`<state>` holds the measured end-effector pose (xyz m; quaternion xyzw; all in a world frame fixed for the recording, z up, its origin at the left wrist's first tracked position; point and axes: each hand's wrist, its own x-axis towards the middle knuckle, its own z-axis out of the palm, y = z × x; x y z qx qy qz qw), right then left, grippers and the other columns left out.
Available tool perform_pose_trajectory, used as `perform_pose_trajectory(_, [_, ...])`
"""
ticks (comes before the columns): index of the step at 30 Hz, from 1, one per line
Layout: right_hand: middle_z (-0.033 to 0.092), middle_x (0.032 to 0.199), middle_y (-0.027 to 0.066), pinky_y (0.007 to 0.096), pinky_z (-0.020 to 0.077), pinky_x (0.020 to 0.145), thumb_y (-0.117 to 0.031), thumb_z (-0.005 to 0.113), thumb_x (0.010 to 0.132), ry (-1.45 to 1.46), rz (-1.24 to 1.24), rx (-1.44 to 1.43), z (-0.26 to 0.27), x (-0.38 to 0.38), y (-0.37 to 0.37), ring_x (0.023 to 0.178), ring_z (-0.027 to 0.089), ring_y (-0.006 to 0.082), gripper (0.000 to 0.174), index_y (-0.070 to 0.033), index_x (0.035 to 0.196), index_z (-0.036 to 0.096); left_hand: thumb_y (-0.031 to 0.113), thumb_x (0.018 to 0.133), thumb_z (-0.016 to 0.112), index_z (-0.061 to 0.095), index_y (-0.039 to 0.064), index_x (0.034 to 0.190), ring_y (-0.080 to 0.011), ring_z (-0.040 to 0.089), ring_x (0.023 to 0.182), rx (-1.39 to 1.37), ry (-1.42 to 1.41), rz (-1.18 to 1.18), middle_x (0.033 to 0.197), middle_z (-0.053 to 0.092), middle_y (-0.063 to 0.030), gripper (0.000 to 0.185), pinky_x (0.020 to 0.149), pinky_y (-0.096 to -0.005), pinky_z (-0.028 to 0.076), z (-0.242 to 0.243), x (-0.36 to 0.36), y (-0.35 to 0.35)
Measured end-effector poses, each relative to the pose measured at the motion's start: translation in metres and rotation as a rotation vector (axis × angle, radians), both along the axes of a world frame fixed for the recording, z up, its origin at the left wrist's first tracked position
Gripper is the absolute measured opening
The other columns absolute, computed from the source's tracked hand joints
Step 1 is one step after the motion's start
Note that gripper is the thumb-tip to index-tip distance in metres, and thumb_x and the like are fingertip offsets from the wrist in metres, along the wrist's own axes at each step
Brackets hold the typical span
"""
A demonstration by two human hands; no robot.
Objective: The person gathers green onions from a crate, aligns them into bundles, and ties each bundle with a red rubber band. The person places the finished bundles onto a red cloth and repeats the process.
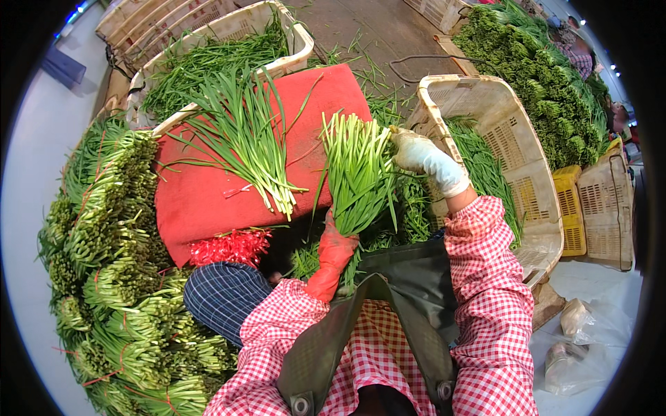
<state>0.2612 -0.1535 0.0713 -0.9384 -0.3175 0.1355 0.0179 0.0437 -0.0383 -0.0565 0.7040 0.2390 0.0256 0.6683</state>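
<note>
My left hand (335, 249), in a red rubber glove, grips the leafy lower part of a bunch of garlic chives (359, 171) whose pale cut ends point away from me. My right hand (419, 156), in a soiled white and light-blue glove, is at the right side of the cut ends; its fingers are partly hidden, so its hold is unclear. Left of the bunch, a looser pile of chives (250, 140) lies on a red cloth (208, 208), stems towards me. A heap of red plastic ties (231, 247) sits at the cloth's near edge.
Tied chive bundles (125, 275) are stacked at the left. A white plastic crate (299, 49) of loose chives stands behind the cloth, another crate (536, 171) at the right. More bundles (530, 88) and a person (580, 57) are at the far right. Plastic bags (572, 364) lie lower right.
</note>
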Motion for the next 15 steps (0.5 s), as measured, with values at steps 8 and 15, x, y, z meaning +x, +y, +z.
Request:
perform_pose_trajectory(8, [0.066,0.091,0.0144,0.0356,0.0475,0.078,-0.024,0.068,0.07,0.421,-0.099,0.095,-0.001,0.015,-0.001,0.084,0.063,0.0254,0.04,-0.003,0.105,0.062,0.003,0.064,0.064,0.024,0.007,0.135,-0.0242,0.058,0.095,0.221,0.015,-0.015,0.109,0.058,-0.0119,0.081,0.079,-0.0317,0.046,0.001,0.001,0.003])
perform_pose_trajectory(15, [0.066,0.082,0.0107,0.0369,0.0497,0.069,-0.025,0.068,0.072,-0.282,-0.248,0.258,-0.003,0.008,0.009,0.075,0.064,0.0242,0.023,-0.007,0.085,0.064,0.004,0.067,0.065,0.028,0.004,0.132,-0.0244,0.059,0.095,0.125,-0.018,-0.05,0.108,0.059,-0.0116,0.074,0.081,-0.0318,0.046,0.002,0.003,0.007])
